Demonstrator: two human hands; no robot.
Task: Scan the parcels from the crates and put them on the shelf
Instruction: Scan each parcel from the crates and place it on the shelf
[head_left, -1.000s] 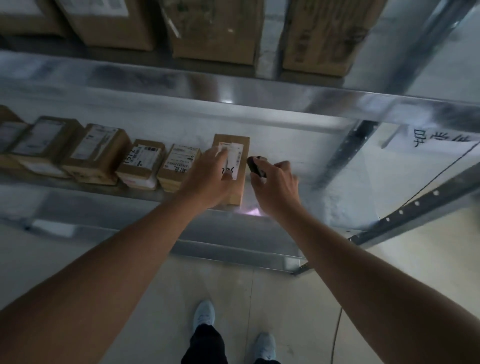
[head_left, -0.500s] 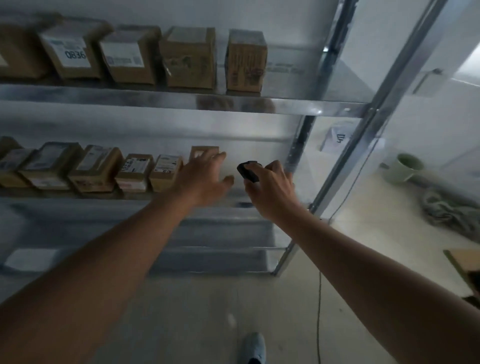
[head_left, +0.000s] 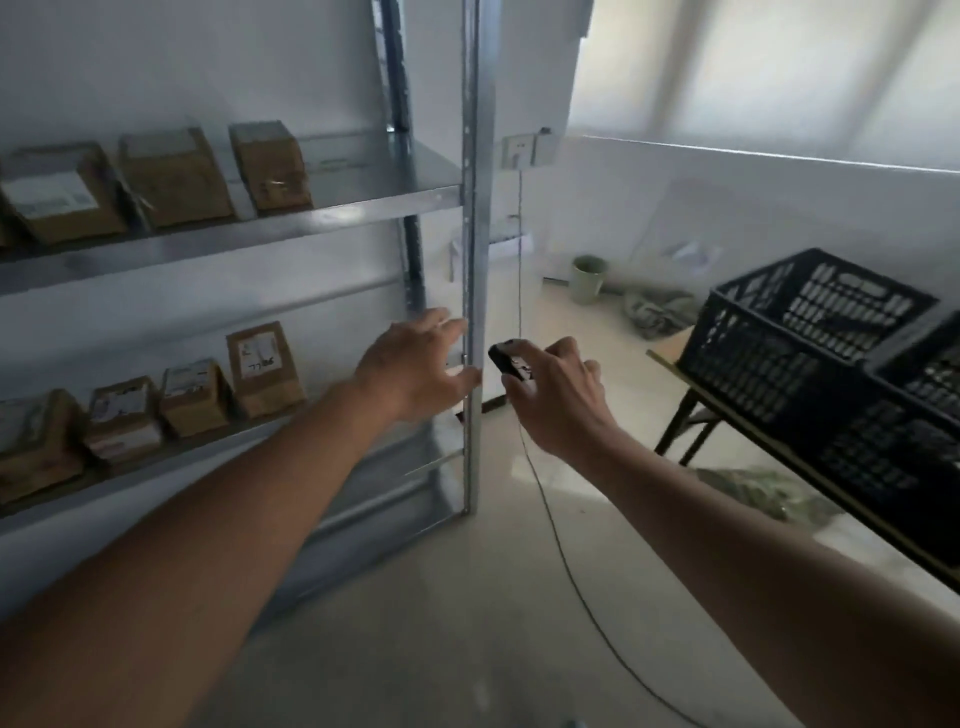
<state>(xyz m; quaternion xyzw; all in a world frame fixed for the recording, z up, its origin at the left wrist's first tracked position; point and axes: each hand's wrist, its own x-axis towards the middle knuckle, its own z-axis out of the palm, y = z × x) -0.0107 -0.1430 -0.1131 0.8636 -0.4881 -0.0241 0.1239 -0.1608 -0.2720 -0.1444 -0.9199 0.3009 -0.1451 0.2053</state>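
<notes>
At nine o'clock in the head view stands the metal shelf (head_left: 291, 218), two of its boards carrying rows of brown parcels. A second ago the left hand was pressing an upright labelled parcel (head_left: 264, 368) onto the lower board while the scanner sat just beside it; now that parcel stands alone at the right end of its row, and the view has swung from the shelf toward the room. By my reading, this parcel is scanned and stowed, and the person is turning to fetch another.

The source lies at three o'clock: two black crates (head_left: 810, 332) on a low table (head_left: 691, 379), well apart from the shelf. Whether parcels remain inside cannot be told through the lattice walls.

The left hand (head_left: 415, 371) is stretched forward at mid-frame, palm down, fingers spread and relaxed, holding nothing, overlapping the shelf's front post (head_left: 475, 260); whether it touches the post I cannot tell. The right hand (head_left: 556, 387) is just beside it toward three o'clock, wrist bent, fingers curled round the small black scanner (head_left: 506, 358), which points up and forward.
</notes>
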